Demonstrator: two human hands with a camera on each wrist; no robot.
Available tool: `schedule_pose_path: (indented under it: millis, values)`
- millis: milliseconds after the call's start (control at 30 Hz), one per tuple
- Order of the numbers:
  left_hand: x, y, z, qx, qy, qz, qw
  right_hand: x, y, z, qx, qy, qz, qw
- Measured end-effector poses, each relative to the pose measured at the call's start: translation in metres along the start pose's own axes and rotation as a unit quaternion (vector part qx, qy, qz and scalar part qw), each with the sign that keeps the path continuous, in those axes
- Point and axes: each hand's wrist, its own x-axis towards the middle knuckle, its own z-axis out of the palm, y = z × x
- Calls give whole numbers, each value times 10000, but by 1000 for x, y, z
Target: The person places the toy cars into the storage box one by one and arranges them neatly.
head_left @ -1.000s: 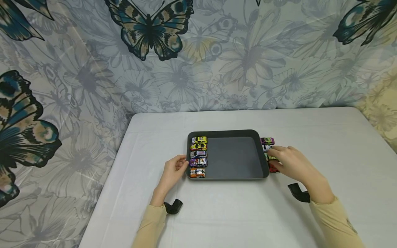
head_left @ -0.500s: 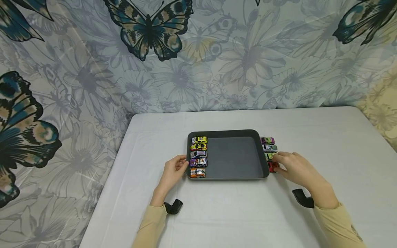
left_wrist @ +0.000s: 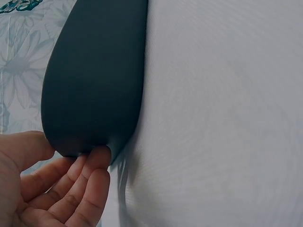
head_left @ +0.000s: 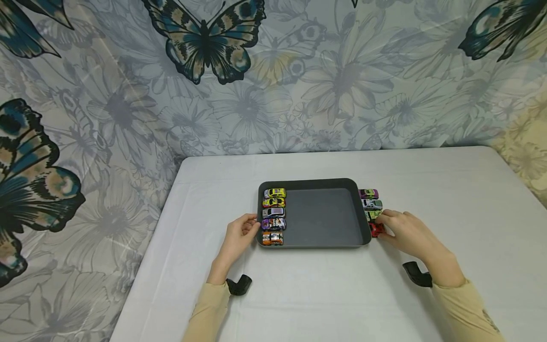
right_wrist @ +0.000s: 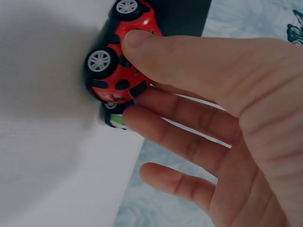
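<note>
A dark grey tray (head_left: 322,216) lies on the white-covered table. My left hand (head_left: 241,232) grips its left edge, thumb at the rim and curled fingers against the outer wall (left_wrist: 94,75), as the left wrist view shows. Just off the tray's right side, my right hand (head_left: 408,232) holds a red toy car (right_wrist: 116,71) between thumb and fingers. Beyond that car stand a green toy car (head_left: 372,215), partly hidden by my fingers, a pale toy car (head_left: 372,204) and a purple toy car (head_left: 368,194), all in a column beside the tray.
Several toy cars form a column along the tray's left inside wall, from a yellow car (head_left: 275,193) at the back to an orange car (head_left: 272,238) in front. A butterfly-patterned cloth (head_left: 252,109) hangs behind the table.
My right hand has drawn back slightly toward the lower right, uncovering the pale car and part of the green one, with little movement in the last half second. My left hand stays at the tray.
</note>
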Motion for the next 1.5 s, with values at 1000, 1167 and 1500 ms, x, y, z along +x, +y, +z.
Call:
schedule_pose_path:
  millis: [1000, 1167, 1500]
  values:
    - [-1, 0, 0, 8, -67, -227, 9997, -1, 0, 1, -191, 0, 97, 9998]
    - [0, -1, 0, 32, -66, -194, 9998, -2, 1, -3, -269, 114, 68, 9996]
    - [0, -1, 0, 10, -60, -209, 9998, -1, 4, -15, -391, 702, -105, 9967]
